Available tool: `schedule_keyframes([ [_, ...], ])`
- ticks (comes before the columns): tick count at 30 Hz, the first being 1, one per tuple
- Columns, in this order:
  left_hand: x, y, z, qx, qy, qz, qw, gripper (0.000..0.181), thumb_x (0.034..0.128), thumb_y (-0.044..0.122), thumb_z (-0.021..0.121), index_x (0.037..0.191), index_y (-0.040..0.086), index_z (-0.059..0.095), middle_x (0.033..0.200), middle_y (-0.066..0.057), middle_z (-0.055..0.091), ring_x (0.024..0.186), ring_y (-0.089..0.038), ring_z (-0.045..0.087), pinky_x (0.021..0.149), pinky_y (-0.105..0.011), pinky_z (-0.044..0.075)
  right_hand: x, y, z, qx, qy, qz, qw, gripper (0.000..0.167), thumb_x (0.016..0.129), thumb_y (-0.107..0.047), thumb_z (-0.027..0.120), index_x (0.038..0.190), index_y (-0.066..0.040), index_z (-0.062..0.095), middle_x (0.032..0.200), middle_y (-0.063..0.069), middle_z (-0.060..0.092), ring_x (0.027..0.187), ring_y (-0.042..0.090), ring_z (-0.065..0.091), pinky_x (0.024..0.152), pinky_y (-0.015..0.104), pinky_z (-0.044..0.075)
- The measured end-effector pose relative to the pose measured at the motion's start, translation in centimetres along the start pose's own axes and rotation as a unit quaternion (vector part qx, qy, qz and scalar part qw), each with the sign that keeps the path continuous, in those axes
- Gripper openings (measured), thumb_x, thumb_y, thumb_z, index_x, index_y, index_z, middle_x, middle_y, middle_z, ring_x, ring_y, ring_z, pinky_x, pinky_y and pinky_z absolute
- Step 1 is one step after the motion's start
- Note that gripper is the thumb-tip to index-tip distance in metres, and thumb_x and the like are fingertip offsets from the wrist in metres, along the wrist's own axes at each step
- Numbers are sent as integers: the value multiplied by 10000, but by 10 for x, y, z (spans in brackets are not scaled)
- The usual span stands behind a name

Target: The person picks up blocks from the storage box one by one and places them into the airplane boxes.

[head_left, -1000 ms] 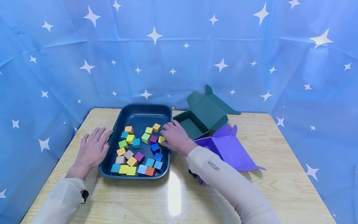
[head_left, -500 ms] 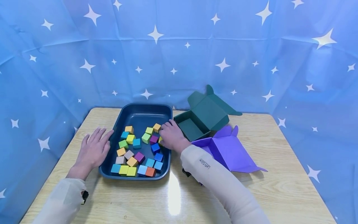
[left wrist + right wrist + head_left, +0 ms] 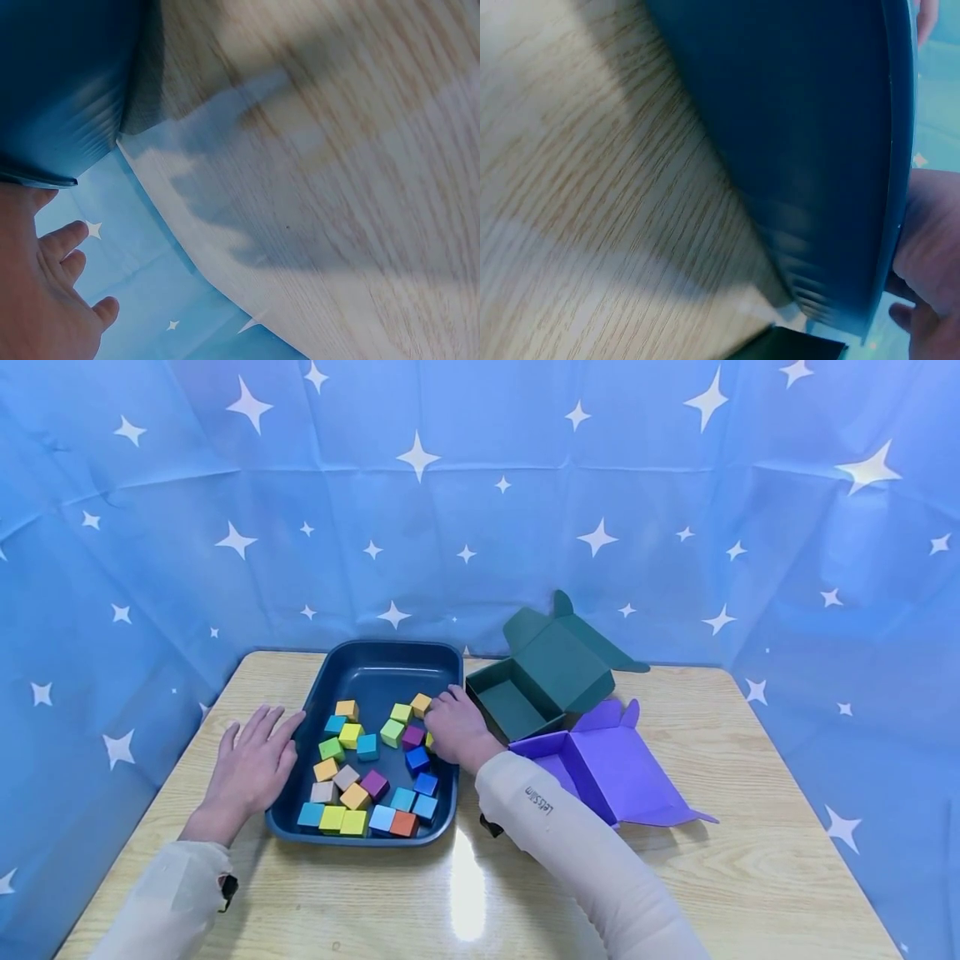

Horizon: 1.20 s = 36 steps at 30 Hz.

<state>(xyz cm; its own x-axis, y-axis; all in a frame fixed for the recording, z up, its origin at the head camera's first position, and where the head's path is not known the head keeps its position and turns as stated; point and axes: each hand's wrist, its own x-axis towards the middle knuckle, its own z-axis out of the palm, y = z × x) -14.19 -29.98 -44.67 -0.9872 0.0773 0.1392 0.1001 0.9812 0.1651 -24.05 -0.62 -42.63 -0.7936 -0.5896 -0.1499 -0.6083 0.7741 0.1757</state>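
A dark blue tray point(image 3: 386, 678) holds several small cubes, among them purple point(image 3: 374, 784), orange-red point(image 3: 404, 823) and dark blue ones point(image 3: 417, 762). My left hand point(image 3: 251, 764) lies at the tray's left rim with its fingers stretched out. In the left wrist view that hand point(image 3: 49, 300) shows loosely spread fingers below the tray wall point(image 3: 67, 90). My right hand point(image 3: 459, 728) reaches over the right rim, its fingers bent downward. A yellow cube point(image 3: 429, 741) peeks out beside it, mostly covered. Whether the fingertips pinch anything is hidden, also in the right wrist view.
Right of the tray stand an open dark green box point(image 3: 517, 697) and, nearer, an open purple box point(image 3: 630, 768), lids folded back to the right. All rest on a wooden table point(image 3: 750, 860). Behind it hangs a blue star-patterned curtain point(image 3: 525, 552).
My right hand and forearm have shifted a little left and nearer, covering more of the yellow cube and showing more of the purple box. The left hand stays put.
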Motion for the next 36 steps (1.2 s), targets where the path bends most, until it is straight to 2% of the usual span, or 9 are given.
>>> schedule_keyframes([
  [5,0,0,1,-2,-41,-34,10000,472,1042,286,333,1497,164,354,1547,-233,309,1455,-427,193,1112,-726,123,0,1,-1,68,4,1,10000,275,906,-393,653,1072,-187,727,1307,-15,622,1270,202,496,1245,438,190],
  [9,-1,0,2,-11,-71,-71,9999,476,1042,287,335,1500,160,349,1551,-237,300,1458,-430,185,1113,-728,122,-6,9,-14,319,159,-32,9994,294,877,-422,679,1040,-181,722,1279,-15,626,1280,196,494,1251,442,173],
  [14,-2,-1,0,36,-23,-90,10000,475,1044,292,325,1500,159,348,1547,-235,307,1455,-429,195,1110,-726,136,-16,37,-42,719,682,56,9951,308,859,-426,697,1047,-183,713,1253,-21,633,1291,194,493,1253,434,160],
  [18,-3,-2,-1,20,-8,-119,9999,473,1045,293,317,1497,156,352,1545,-237,309,1455,-430,195,1106,-728,143,-23,68,-53,785,1001,151,9918,313,877,-376,685,1098,-156,704,1232,-1,641,1268,212,512,1245,429,176],
  [25,-4,-3,0,-4,-32,-108,9999,473,1046,297,310,1497,158,351,1544,-239,309,1458,-432,190,1106,-730,140,-25,107,-42,468,1061,75,9932,309,881,-317,703,1123,-126,694,1241,39,640,1251,251,529,1236,437,202],
  [36,-1,2,0,-67,-71,-121,9999,477,1046,294,318,1504,161,344,1557,-232,293,1464,-428,178,1118,-726,119,-12,123,-17,58,880,-440,9951,334,877,-269,728,1174,-121,689,1257,48,632,1244,253,520,1220,420,245],
])
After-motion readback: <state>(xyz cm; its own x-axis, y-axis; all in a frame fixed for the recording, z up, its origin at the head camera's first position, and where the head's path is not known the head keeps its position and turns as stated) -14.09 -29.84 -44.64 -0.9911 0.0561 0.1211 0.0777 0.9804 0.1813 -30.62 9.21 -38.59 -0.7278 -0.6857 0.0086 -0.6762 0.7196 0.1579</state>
